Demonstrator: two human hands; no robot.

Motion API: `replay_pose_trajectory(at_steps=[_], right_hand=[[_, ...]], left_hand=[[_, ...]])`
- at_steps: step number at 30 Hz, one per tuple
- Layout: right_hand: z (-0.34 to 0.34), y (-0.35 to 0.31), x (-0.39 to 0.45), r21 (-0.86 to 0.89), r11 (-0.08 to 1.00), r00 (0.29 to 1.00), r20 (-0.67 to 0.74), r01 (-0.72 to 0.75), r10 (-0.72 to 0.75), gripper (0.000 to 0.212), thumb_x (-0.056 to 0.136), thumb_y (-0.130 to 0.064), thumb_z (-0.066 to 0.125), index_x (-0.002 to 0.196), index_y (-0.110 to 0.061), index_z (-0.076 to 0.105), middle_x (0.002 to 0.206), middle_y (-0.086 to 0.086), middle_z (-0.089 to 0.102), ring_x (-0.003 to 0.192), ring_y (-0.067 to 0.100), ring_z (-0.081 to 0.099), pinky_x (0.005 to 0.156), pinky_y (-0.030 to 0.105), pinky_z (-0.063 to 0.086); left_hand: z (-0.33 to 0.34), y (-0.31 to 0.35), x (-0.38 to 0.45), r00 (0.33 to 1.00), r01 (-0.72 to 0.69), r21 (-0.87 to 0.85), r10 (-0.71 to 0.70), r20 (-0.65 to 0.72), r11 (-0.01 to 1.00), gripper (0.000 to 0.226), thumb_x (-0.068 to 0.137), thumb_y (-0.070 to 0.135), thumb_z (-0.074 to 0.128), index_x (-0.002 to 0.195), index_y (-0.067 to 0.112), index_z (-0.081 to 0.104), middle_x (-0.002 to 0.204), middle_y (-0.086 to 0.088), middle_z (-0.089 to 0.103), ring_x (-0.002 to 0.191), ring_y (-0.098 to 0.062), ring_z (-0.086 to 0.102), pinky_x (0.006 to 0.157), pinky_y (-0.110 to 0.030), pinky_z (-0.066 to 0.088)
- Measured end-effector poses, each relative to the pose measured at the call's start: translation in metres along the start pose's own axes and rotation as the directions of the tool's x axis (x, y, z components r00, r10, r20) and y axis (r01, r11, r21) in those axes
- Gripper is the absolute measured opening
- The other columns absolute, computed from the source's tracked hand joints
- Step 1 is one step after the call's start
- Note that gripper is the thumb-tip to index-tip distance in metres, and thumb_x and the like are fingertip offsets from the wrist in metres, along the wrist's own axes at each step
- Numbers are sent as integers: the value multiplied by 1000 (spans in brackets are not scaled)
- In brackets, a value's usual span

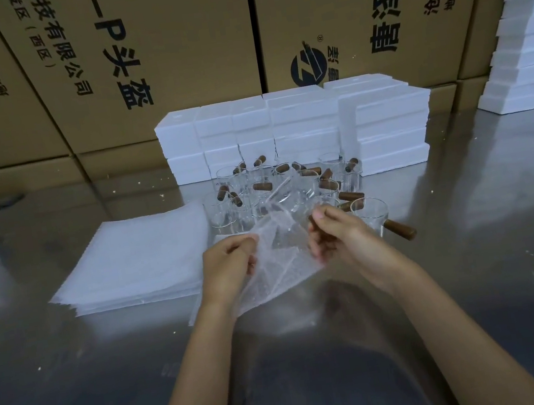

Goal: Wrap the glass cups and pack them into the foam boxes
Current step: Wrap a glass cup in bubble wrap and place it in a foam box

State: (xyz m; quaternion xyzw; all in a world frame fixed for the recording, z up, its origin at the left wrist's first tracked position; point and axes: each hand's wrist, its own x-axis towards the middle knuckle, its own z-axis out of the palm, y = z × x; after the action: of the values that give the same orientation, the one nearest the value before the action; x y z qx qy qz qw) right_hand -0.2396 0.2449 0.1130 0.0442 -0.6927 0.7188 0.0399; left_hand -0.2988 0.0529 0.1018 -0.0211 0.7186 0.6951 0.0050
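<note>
Both forearms are stretched forward over the shiny metal table (477, 275), bare to the elbow, the wrists bent slightly inward toward each other. A sheet of bubble wrap (278, 263) is held up between the hands, slack and crumpled, its lower edge trailing onto the table. The left hand (229, 263) is curled knuckles-up, its grip pinched closed on the sheet's left edge. The right hand (335, 230) is turned thumb-up, its grip closed on the sheet's right side — whether a cup is also held inside the wrap cannot be told.

The glass cups (277, 190), each with a brown wooden handle, are clustered on the table just beyond the hands; one cup (369, 214) is set apart just right of the right hand. A flat stack of wrap sheets (135, 260) is laid to the left. The white foam boxes (299, 124) are stacked behind the cups, against the large cardboard cartons (165, 44).
</note>
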Motion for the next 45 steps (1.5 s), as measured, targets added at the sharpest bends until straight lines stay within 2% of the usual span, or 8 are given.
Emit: replay_pose_trajectory(at_steps=[5, 11, 15, 20, 30, 38, 43, 45], right_hand=[[-11, -7, -10, -318, 947, 977, 179, -55, 117, 27, 99, -35, 55, 85, -15, 65, 62, 6, 57, 53, 18, 48, 48, 25, 36], [-1, -10, -7, -581, 809, 995, -21, -89, 94, 30, 100, -36, 55, 77, -21, 65, 47, -11, 53, 45, 1, 46, 59, 22, 36], [9, -6, 1, -315, 939, 978, -193, -140, 81, 32, 103, -30, 49, 82, -12, 64, 48, -8, 50, 41, 3, 41, 50, 21, 34], [5, -5, 1, 55, 974, 963, -151, -218, 224, 29, 99, -35, 55, 87, -11, 69, 61, -3, 51, 48, 7, 37, 39, 20, 24], [4, -5, -3, -23, 966, 957, -145, -256, 250, 15, 85, -22, 71, 71, -17, 72, 49, -9, 41, 42, 5, 27, 37, 21, 18], [2, -3, 3, 231, 934, 922, -215, -273, 322, 16, 89, -4, 64, 74, -7, 70, 60, 1, 52, 45, 5, 41, 35, 16, 30], [11, 0, 1, 202, 928, 918, -186, -314, 351, 25, 92, -1, 52, 111, 10, 65, 90, 21, 64, 75, 24, 59, 71, 40, 53], [19, 2, -3, 149, 923, 901, -209, -354, 380, 29, 97, -11, 49, 118, 3, 63, 96, 20, 68, 80, 22, 62, 64, 32, 50]], left_hand=[[-1, 7, -5, 995, -77, -30, 76, -58, 997, 12, 93, 9, 67, 91, 12, 78, 68, 1, 66, 50, -4, 49, 52, -17, 46], [7, 19, -16, 962, -267, -20, 265, -70, 964, 8, 90, 12, 73, 88, 17, 78, 71, 14, 71, 58, 5, 56, 60, -12, 47], [19, 20, -26, 928, -368, 29, 365, 70, 929, 22, 87, 7, 76, 81, 28, 76, 82, 7, 74, 66, 1, 58, 67, -12, 49], [25, 19, -31, 874, -483, 112, 472, 113, 868, 31, 87, 5, 75, 82, 36, 73, 86, 2, 70, 70, -1, 58, 70, -12, 46], [33, 19, -45, 701, -710, 214, 640, 316, 672, 12, 91, 6, 70, 96, 14, 78, 95, 4, 68, 92, -12, 62, 80, -24, 48], [37, 21, -47, 866, -439, -8, 425, 262, 899, 14, 98, 2, 60, 93, 15, 65, 77, -8, 64, 60, -10, 56, 63, -24, 48], [39, 25, -54, 833, -260, -203, 325, 447, 944, 10, 90, 11, 68, 99, 11, 70, 83, 3, 73, 73, -10, 67, 70, -23, 56], [39, 25, -54, 787, -282, -214, 353, 505, 935, 18, 84, 20, 69, 100, 13, 73, 88, 7, 75, 82, -8, 69, 78, -24, 56]])
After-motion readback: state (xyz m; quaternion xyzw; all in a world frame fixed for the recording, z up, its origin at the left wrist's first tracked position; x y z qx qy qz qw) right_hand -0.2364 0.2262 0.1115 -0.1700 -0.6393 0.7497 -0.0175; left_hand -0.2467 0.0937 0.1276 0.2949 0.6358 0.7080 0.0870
